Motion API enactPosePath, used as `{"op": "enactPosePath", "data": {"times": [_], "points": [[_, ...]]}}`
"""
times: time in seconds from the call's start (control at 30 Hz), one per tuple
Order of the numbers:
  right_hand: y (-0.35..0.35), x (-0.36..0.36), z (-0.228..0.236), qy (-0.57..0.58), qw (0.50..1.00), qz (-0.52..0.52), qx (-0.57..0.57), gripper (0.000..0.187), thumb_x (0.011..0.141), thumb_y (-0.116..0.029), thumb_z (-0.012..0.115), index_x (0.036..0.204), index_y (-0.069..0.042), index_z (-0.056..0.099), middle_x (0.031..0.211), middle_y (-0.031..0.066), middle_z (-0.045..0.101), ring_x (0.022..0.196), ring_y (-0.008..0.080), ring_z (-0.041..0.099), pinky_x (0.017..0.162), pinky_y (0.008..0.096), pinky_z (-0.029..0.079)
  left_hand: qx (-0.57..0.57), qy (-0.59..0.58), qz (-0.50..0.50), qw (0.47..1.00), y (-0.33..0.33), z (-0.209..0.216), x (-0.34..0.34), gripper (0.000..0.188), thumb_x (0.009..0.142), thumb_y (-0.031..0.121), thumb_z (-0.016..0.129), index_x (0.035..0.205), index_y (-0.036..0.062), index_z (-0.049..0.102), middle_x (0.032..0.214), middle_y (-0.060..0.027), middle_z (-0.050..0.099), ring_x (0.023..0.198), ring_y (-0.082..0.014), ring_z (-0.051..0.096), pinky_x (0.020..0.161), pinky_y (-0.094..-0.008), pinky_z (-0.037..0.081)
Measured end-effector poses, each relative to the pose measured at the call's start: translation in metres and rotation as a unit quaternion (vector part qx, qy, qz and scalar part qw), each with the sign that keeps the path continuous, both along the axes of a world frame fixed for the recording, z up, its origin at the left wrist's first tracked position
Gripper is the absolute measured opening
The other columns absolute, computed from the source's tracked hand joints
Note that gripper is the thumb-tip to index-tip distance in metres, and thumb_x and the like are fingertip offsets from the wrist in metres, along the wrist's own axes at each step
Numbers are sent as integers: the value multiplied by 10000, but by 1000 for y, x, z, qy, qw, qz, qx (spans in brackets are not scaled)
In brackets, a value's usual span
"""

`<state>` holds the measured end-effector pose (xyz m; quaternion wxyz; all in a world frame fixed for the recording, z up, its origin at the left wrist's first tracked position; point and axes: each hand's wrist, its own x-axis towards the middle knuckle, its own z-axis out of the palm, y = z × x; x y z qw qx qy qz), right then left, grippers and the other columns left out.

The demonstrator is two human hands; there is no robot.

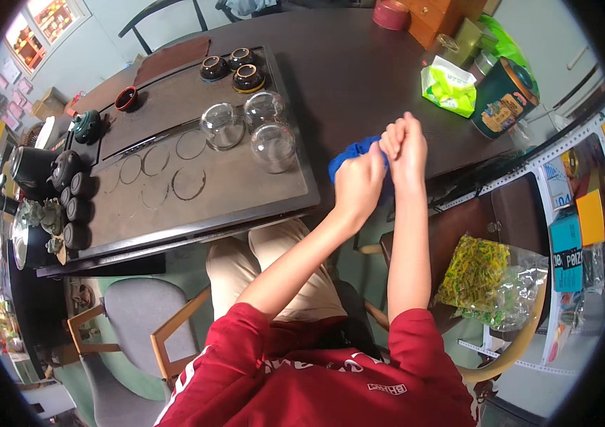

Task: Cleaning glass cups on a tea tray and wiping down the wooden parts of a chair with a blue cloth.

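A crumpled blue cloth (pixel 348 155) is bunched at the table's near edge, partly hidden behind my left hand (pixel 358 183). That hand is closed on it, thumb pointing up. Close beside it, my right hand (pixel 405 151) is raised with its fingers curled in; whatever they may hold is hidden. Some blue also shows between the two hands. To their left, three clear round glass cups (pixel 273 147) stand on the dark tea tray (pixel 245 186). Several wet rings (pixel 188 184) mark the tray's surface.
Three dark cups (pixel 248 78) sit upside down at the tray's far end; a red-rimmed cup (pixel 126 99) is further left. Teapots (pixel 65 168) line its left side. A green tissue pack (pixel 449 87) and a dark canister (pixel 505 98) stand right. A chair holds a yellow-green bag (pixel 476 274).
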<state>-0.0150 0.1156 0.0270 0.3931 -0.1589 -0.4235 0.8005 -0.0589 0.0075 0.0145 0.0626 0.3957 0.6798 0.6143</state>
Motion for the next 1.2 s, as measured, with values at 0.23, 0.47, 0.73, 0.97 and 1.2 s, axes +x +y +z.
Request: {"op": "enactPosePath", "data": {"times": [0.23,0.47,0.73,0.97,1.2], "points": [[-52,57,1,-292,760,-167,556,419,883,-307,587,1228,-75,538,1187,162,535,1145,292,477,983,397,348,-99,66,-139,983,-192,-60,37,403,916,135,503,528,27,495,479,-135,484,420,-310,501,445,-417,387],[-80,26,-28,-413,638,-253,599,281,780,-221,697,1045,-138,656,1202,119,546,1181,356,440,991,500,317,-333,-122,100,930,-350,-84,39,474,947,209,464,532,-13,526,461,-187,478,404,-331,515,450,-430,395],[-37,58,-55,-335,671,-269,605,206,907,-126,565,1009,33,649,1013,172,649,943,290,603,888,373,453,-389,-14,345,854,-449,-37,66,484,944,279,440,534,35,522,551,-180,537,537,-382,540,521,-463,429],[-170,34,-11,10,931,-38,364,482,821,-419,674,962,30,569,871,133,601,763,227,571,694,340,487,-345,-39,631,694,-507,-30,155,301,923,223,486,709,25,560,664,-158,563,638,-368,556,579,-433,450],[-337,-35,-27,-42,797,497,341,284,828,53,448,1096,45,542,1067,111,583,990,193,549,912,319,425,-398,40,733,550,-527,-30,190,450,831,164,599,1234,47,436,1237,-198,432,1145,-371,452,936,-432,399]]}}
